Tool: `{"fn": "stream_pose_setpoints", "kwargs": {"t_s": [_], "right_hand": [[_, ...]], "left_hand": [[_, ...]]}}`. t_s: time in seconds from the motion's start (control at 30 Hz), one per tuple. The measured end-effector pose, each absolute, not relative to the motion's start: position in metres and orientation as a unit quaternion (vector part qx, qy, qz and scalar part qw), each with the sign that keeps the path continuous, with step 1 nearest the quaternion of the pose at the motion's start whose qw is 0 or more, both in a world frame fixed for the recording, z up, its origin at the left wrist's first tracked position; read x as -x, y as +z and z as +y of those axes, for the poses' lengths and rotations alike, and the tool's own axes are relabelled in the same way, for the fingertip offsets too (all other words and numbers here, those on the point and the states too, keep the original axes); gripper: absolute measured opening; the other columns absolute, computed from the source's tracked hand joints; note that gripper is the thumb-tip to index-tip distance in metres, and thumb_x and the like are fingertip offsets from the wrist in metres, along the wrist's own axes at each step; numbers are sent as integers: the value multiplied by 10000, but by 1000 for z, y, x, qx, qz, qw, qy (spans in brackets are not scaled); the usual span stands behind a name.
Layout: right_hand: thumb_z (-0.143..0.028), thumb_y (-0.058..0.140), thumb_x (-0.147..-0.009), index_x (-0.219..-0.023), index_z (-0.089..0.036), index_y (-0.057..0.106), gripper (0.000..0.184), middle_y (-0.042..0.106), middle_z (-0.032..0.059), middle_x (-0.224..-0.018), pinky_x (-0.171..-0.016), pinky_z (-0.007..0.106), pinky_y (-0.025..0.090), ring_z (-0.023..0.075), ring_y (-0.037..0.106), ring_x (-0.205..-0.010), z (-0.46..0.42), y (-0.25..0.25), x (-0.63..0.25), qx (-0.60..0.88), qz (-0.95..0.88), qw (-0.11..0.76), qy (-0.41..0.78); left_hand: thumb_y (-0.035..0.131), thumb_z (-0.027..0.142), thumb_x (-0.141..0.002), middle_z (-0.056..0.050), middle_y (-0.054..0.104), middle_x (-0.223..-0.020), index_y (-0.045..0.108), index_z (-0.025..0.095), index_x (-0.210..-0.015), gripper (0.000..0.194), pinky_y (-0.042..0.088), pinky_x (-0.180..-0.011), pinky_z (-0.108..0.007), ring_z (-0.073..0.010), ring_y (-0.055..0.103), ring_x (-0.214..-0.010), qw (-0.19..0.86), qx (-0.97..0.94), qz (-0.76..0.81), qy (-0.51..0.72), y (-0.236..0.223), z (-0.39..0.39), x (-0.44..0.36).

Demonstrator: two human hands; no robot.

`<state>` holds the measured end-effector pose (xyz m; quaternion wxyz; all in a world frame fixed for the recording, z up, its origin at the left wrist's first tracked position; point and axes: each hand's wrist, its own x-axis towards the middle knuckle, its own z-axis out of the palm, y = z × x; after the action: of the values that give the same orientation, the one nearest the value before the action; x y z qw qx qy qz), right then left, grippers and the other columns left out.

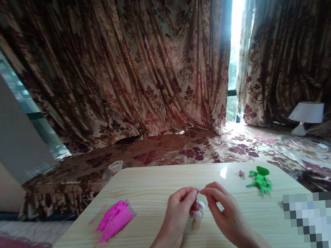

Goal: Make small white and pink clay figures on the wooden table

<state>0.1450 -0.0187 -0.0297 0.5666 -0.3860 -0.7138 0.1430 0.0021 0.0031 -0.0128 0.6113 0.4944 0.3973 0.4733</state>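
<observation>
Over the middle of the table, my left hand (182,203) is closed, thumb and forefinger pinched together. My right hand (221,203) is closed in a pinch too, its fingertips touching or almost touching the left ones. Whatever lies between the fingertips is too small to make out. Just below them are soft-looking white balls (197,215) beside a small reddish-brown piece (194,206), partly hidden by my left hand. I cannot tell whether these hang from the fingers or rest on the table.
Crumpled bright pink material (116,221) lies left on the wooden table (147,179). At the right sit a green figure with thin limbs (260,180) and a small pinkish lump (241,173). A pixelated block covers the right corner. Behind are a clear container (115,167) and white lamp (306,113).
</observation>
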Motion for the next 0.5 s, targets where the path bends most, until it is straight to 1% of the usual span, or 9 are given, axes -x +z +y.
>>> {"fn": "stream_pose_setpoints", "kwargs": {"t_s": [0.17,0.23,0.37,0.5], "right_hand": [[-151,423,-857,-995,-190,588,219,569,68,-854,-603,254,477,149,550,-715,-20,-30,-144,389,-712,566,144],[-151,432,-853,-1012,-192,583,223,569,64,-859,-605,253,479,145,552,-705,-21,-29,-144,394,-713,561,146],[-163,451,-853,-1017,-196,579,211,564,55,-867,-626,250,482,137,553,-701,-22,-25,-143,399,-718,551,149],[-198,463,-864,-1006,-206,581,185,560,47,-872,-638,245,490,129,560,-690,-21,-21,-143,413,-717,541,152]], "left_hand": [[671,304,-663,-25,575,-603,626,129,-840,253,384,-528,-231,-111,516,-543,636,-464,388,480,-11,2,-3],[668,293,-665,-27,582,-626,619,132,-847,248,386,-530,-229,-110,524,-553,644,-458,381,480,-12,2,-3],[614,341,-726,-30,581,-661,597,132,-840,239,376,-516,-226,-101,519,-552,651,-461,372,475,-16,4,-5],[596,373,-740,-18,561,-598,554,138,-785,242,346,-489,-221,-107,512,-531,658,-457,376,466,-18,10,-9]]}}
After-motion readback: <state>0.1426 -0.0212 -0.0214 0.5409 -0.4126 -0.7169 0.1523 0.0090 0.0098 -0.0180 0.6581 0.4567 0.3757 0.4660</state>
